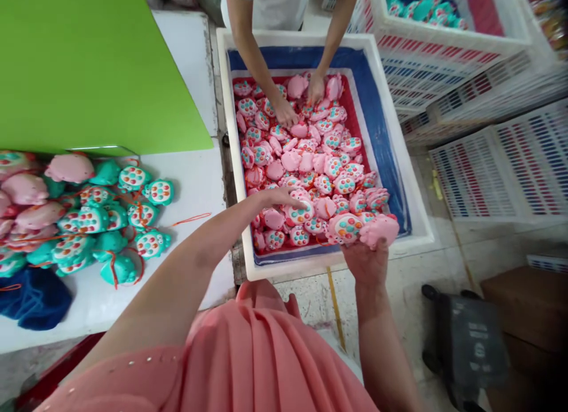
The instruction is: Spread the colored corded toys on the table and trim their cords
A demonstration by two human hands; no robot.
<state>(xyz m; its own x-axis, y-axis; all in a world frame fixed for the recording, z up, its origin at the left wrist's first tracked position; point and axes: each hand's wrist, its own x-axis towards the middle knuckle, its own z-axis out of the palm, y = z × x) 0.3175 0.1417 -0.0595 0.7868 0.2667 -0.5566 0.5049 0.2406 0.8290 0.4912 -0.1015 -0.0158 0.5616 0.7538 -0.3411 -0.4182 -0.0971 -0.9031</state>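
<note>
Pink toys (306, 161) fill the tub (306, 260). At the tub's 5 o'clock, the right hand (367, 259) pinches two of them; at 7, the left hand (284, 199) has its fingers loosely spread on another, gripping or not I cannot tell. A co-worker's hands (286, 113) occupy 12. The desk (195, 181) at 9 carries teal toys (91, 219), more pink ones and an orange cord (190, 219); a green board (89, 74) covers part of it at 10, a blue cloth (35, 299) lies at 8. White baskets (448, 68) stack at 2. Between 4 and 5 sits a black stand (474, 341), its pale marks too blurred to read, beside cardboard boxes (528, 305).
</note>
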